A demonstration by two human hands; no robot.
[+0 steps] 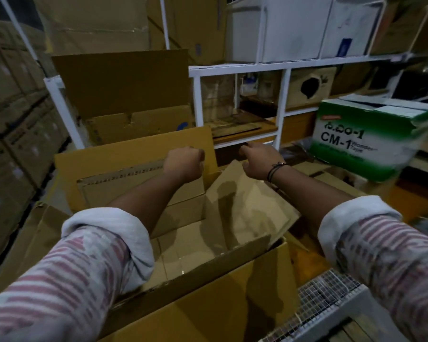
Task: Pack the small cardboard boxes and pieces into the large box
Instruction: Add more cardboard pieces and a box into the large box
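Hands apart over the large box (232,292): my left hand (183,164) fisted by the far flap (134,154), right hand (260,161) atop the leaning cardboard piece (247,206), grips unclear; I'd lay it flat against the wall.

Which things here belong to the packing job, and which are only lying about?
Job: large box, flat cardboard piece, perforated cardboard piece, left hand, right hand.
Lying about: green tape carton, white shelf, wire basket, stacked cartons.
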